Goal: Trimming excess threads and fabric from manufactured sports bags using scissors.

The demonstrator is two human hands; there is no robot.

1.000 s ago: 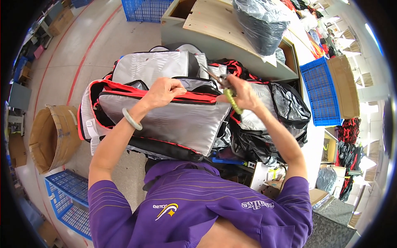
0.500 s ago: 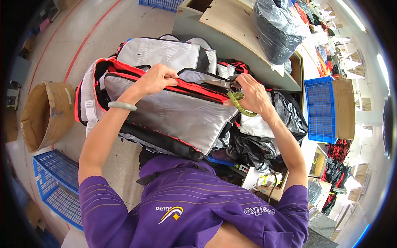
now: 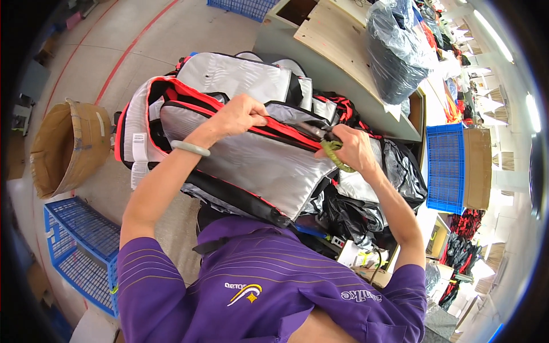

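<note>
A silver-grey bag with red and black trim (image 3: 251, 166) lies across in front of me, its long red-edged opening facing up. My left hand (image 3: 237, 116) is closed, pinching the red edging near the middle of that opening. Farther right along the same edge, my right hand (image 3: 355, 150) is closed round scissors with a green-wrapped handle (image 3: 336, 155). Their blades point left along the red trim and are partly hidden by the fabric. A white label (image 3: 139, 147) hangs at the bag's left end.
More silver-grey bags (image 3: 231, 77) are piled behind. A wooden-topped cabinet (image 3: 334, 40) carries a dark plastic-wrapped bundle (image 3: 397, 54). At left stand an open cardboard box (image 3: 86, 140) and a blue crate (image 3: 83, 223); another blue crate (image 3: 446, 166) is at right.
The whole view has shifted slightly, moving bag and hands a little to the right in the picture. Both hands keep their holds on the red edging and the scissors.
</note>
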